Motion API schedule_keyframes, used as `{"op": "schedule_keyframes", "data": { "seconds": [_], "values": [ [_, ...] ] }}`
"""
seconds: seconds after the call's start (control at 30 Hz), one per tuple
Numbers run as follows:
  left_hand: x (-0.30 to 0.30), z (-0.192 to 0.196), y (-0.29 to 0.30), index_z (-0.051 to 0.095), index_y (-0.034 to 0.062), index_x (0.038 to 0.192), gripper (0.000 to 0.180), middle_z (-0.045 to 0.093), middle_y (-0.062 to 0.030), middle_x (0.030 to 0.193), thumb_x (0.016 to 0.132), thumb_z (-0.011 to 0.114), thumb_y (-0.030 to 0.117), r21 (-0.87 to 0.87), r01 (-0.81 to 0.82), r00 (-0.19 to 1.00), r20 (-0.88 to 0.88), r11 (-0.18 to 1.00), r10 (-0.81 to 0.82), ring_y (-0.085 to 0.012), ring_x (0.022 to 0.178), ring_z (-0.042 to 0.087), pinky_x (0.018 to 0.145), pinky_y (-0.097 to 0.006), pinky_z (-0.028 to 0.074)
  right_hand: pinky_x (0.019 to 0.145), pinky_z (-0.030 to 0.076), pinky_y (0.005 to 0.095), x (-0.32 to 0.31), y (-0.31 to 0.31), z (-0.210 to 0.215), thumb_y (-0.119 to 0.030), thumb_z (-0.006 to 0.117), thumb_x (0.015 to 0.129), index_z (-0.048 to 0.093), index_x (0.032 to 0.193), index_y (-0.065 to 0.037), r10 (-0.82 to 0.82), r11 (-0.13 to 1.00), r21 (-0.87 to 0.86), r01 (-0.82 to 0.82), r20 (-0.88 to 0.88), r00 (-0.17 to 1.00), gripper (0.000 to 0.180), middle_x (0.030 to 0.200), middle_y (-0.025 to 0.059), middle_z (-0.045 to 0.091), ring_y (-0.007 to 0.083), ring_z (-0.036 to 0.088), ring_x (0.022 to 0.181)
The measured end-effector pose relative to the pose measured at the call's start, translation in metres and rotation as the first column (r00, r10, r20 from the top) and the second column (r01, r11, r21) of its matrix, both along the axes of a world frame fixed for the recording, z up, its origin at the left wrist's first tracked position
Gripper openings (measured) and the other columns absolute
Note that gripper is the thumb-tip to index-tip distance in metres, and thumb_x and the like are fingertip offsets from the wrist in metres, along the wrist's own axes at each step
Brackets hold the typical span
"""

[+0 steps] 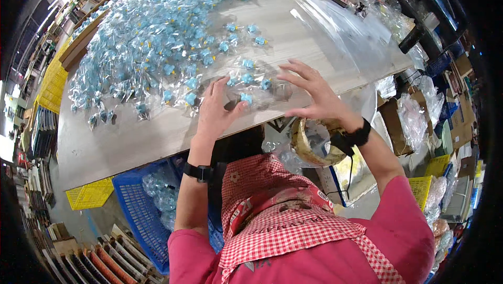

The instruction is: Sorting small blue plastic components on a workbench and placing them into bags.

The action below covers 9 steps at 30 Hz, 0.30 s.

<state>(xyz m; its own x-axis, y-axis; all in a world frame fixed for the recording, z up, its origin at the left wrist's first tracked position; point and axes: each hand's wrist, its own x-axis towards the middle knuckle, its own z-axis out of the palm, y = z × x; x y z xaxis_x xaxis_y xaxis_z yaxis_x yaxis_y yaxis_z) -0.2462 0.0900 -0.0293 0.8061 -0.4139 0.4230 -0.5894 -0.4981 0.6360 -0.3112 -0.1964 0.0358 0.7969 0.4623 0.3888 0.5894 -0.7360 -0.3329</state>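
While both hands work at the near edge of the wooden tabletop, the scene reads as follows.

Tabletop: pale wood plank, spreading away from both hands and curving with the lens.
Heap: a wide pile of small clear packets with blue parts, beyond and to the left of the left hand; some show yellow specks.
Clear sheet: a large transparent plastic bag lying flat beyond the right hand.
Blue crate: a blue plastic crate below the left forearm, holding more clear packets; its lower part is cut off by the pink sleeve.
Yellow crates: yellow mesh crates to the left of the blue crate, and others far left.
Tape roll: a brown tape roll under the right wrist, partly hidden.
Left hand: left hand lies flat, fingers together, pressing on a cluster of packets.
Right hand: right hand hovers with fingers spread apart, holding nothing, just right of that cluster.
Hard to make out: cardboard boxes and bags at right blur into the rim.
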Motion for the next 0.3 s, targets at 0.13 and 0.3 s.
{"op": "schedule_keyframes", "data": {
  "seconds": [0.13,0.3],
  "values": [
    [0.003,-0.003,-0.003,0.061,0.0012,0.113,0.044,0.06,-0.0138,0.117,0.076,0.08,0.017,-0.105,0.023,0.993,0.117,0.994,-0.011,-0.0324,0.105,0.06,0.085,-0.039,0.051,0.108,0.031,0.0566,0.065,0.044,-0.025,-0.056,0.077,0.071,0.046,0.144,-0.022,0.052,0.995,-0.086,-0.053,-0.021,0.998,0.087,0.153,0.013,0.035,0.0442,0.029,0.14],
    [0.0,-0.003,0.003,0.067,0.0055,0.111,0.034,0.064,-0.0115,0.11,0.079,0.078,0.012,-0.116,0.026,0.999,-0.038,0.993,-0.031,-0.0269,0.096,0.065,0.078,-0.036,0.054,0.1,0.034,0.0647,0.088,0.074,-0.056,-0.068,0.067,0.076,0.044,0.144,-0.035,0.08,0.949,-0.291,-0.121,-0.151,0.985,0.079,0.153,0.0076,0.038,0.0403,0.029,0.141]
  ]
}}
